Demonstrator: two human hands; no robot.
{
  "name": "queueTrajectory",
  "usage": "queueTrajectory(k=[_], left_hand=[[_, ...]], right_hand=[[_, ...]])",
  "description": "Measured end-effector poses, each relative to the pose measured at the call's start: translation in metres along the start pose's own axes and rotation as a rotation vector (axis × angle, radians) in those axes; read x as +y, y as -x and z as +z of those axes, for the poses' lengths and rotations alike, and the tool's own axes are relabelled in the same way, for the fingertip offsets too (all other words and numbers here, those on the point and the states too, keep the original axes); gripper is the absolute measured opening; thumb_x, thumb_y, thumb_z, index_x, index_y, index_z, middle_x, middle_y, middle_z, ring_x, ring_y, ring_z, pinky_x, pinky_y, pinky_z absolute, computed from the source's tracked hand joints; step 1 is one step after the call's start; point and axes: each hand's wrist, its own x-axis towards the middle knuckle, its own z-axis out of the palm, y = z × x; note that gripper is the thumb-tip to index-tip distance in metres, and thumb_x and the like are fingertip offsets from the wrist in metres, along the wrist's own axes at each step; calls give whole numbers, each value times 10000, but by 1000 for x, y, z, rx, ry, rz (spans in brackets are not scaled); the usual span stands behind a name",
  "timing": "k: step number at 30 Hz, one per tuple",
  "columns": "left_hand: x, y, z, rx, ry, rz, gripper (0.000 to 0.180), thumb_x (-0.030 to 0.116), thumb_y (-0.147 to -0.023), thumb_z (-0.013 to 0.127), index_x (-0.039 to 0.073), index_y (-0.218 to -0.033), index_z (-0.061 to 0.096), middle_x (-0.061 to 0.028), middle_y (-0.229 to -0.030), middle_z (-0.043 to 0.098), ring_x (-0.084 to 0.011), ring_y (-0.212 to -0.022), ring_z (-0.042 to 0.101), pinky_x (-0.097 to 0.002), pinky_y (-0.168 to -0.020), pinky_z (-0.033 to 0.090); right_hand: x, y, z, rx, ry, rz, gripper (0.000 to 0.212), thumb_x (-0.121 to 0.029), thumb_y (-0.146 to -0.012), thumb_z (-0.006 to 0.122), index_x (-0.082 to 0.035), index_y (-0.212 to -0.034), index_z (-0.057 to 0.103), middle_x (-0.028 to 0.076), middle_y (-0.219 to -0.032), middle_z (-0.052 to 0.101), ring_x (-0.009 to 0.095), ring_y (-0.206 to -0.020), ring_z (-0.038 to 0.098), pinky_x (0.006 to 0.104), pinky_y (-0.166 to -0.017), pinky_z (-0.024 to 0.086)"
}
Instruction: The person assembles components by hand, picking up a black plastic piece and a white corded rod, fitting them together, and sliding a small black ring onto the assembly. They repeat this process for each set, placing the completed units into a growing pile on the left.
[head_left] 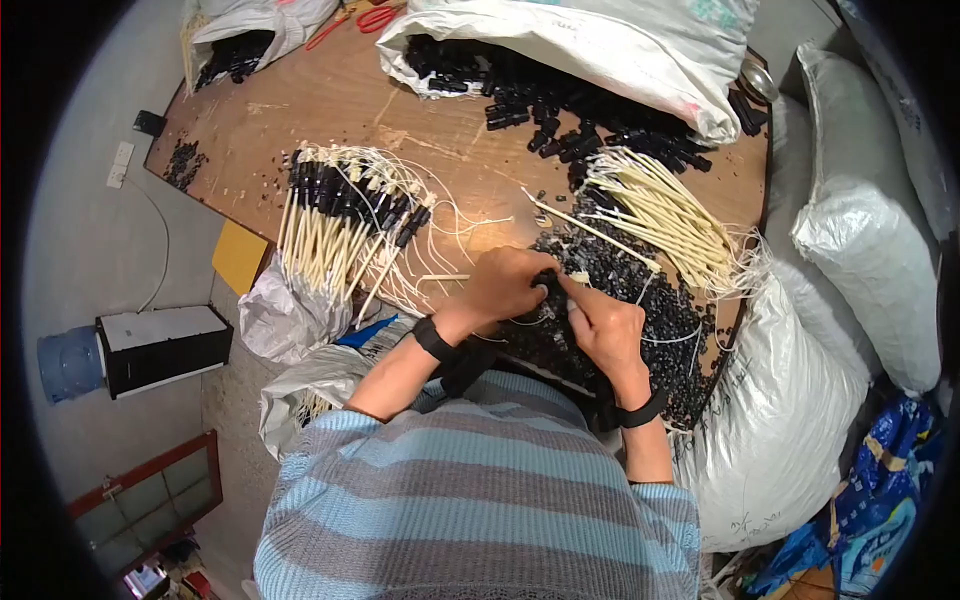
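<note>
At the table's near edge my left hand (508,283) is closed around a small black plastic part (545,277). A cream rod (445,277) sticks out leftward from behind that hand; I cannot tell whether it is gripped. My right hand (606,322) is closed too, its fingertips meeting the left hand's at the black part. What the right fingers pinch is hidden. Beneath both hands spreads a heap of small black pieces (660,325). A single cream rod (590,228) with a white string lies across the heap.
Black-capped cream rods (340,215) with white strings lie left, plain cream rods (660,215) right. A white sack (600,50) spills black sleeves (560,130) at the back. Red scissors (375,18) lie beyond. Full white sacks (780,420) stand against the table's right side.
</note>
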Motion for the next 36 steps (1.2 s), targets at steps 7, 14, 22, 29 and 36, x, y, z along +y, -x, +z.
queueTrajectory(k=[7, 14, 22, 29, 36], left_hand=[[21, 11, -17, 49, -235, 17, 244, 59, -658, 675, 103, -898, 663, -95, -814, 658, -263, -721, 639, -374, -611, 499], [-61, 48, -82, 721, -703, -127, 294, 129, -647, 684, 92, -934, 638, -66, -1062, 601, -286, -1054, 522, -471, -945, 320], [-53, -29, -55, 477, -143, 95, 383, 69, -709, 618, 23, -1090, 620, -173, -1169, 597, -339, -1174, 501, -426, -995, 408], [-94, -134, -18, 329, -225, -175, 248, 100, -751, 592, 87, -991, 655, -160, -1017, 635, -371, -1044, 554, -445, -894, 455], [-83, -81, -23, 437, 31, -277, 207, 74, -731, 636, 57, -937, 625, -122, -828, 669, -278, -738, 645, -377, -685, 502]], right_hand=[[-22, -18, 13, 32, -503, 518, 236, -65, -801, 731, -44, -1024, 655, 8, -648, 565, 59, -560, 465, 219, -503, 380], [-10, -24, 1, 280, -325, 273, 283, -80, -796, 717, -43, -1073, 672, 98, -994, 680, 180, -809, 655, 268, -647, 524], [19, -35, 2, 72, 10, 270, 178, -143, -793, 706, -28, -927, 682, 149, -901, 662, 325, -824, 636, 387, -693, 496], [59, -37, 10, 43, 324, 314, 146, -33, -680, 702, -24, -783, 599, 151, -758, 568, 338, -717, 589, 426, -617, 466], [38, -28, -20, 114, -95, 351, 83, -115, -868, 627, -64, -930, 646, 126, -611, 563, 277, -532, 536, 361, -522, 424]])
